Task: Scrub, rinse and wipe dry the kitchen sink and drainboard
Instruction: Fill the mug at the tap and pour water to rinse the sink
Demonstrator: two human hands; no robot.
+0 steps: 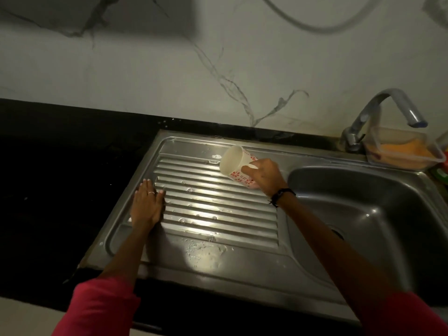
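A steel drainboard (218,204) with raised ribs fills the middle of the view, wet with droplets and a patch of foam near its front edge. To its right lies the steel sink bowl (363,214). My left hand (148,204) lies flat, fingers straight, on the left end of the ribs. My right hand (264,175) grips a white cup with red flowers (236,167), tipped on its side with its mouth facing left over the back of the drainboard. Inside, the cup looks empty.
A chrome tap (378,110) stands behind the sink bowl. Beside it sits a clear plastic box (402,151) holding something orange. Black countertop (60,178) stretches to the left. A marbled white wall rises behind, with a hose (315,26) hanging across it.
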